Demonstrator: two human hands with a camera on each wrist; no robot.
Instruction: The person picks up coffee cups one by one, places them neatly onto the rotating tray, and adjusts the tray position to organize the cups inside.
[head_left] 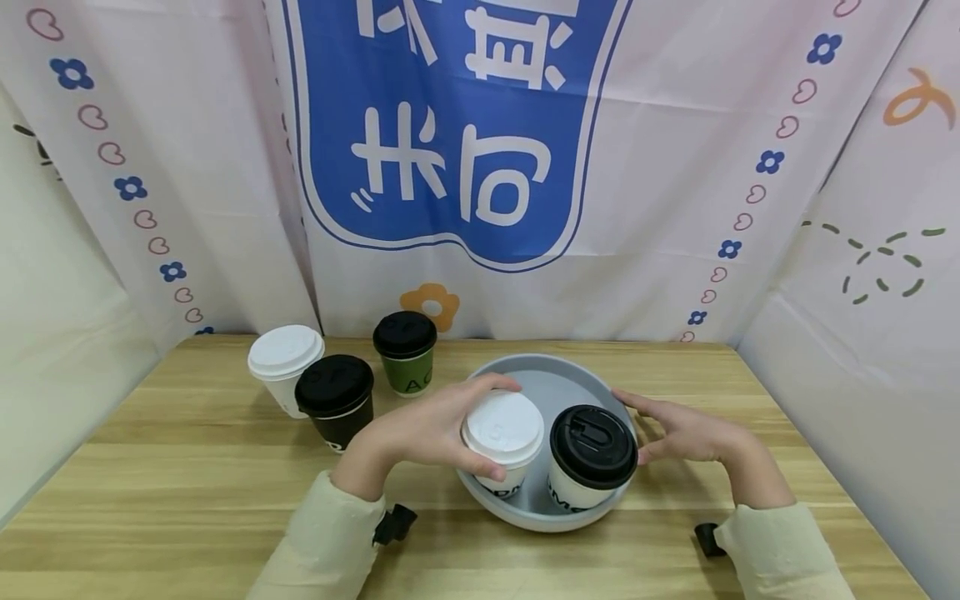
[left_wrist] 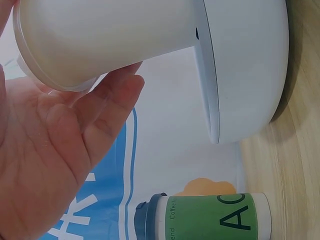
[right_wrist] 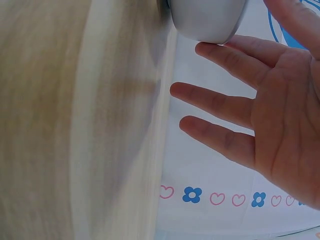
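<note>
A round grey tray point(head_left: 551, 521) with a raised wall stands on the table. Inside it are a white paper cup with a white lid point(head_left: 504, 425) and a white cup with a black lid point(head_left: 592, 447). My left hand point(head_left: 435, 427) grips the white-lidded cup around its upper part, thumb on the near side and fingers on the far side. In the left wrist view, that cup point(left_wrist: 110, 35) lies between thumb and fingers. My right hand point(head_left: 686, 429) is at the tray's right side, its fairly straight fingers point(right_wrist: 215, 102) spread, one fingertip touching the tray wall point(right_wrist: 207, 25).
Left of the tray stand a green cup with a black lid point(head_left: 407, 367), a black cup point(head_left: 341, 417) and another white-lidded cup point(head_left: 288, 379). The wooden table point(head_left: 187, 500) ends at a printed cloth backdrop point(head_left: 645, 283), with cloth side walls left and right.
</note>
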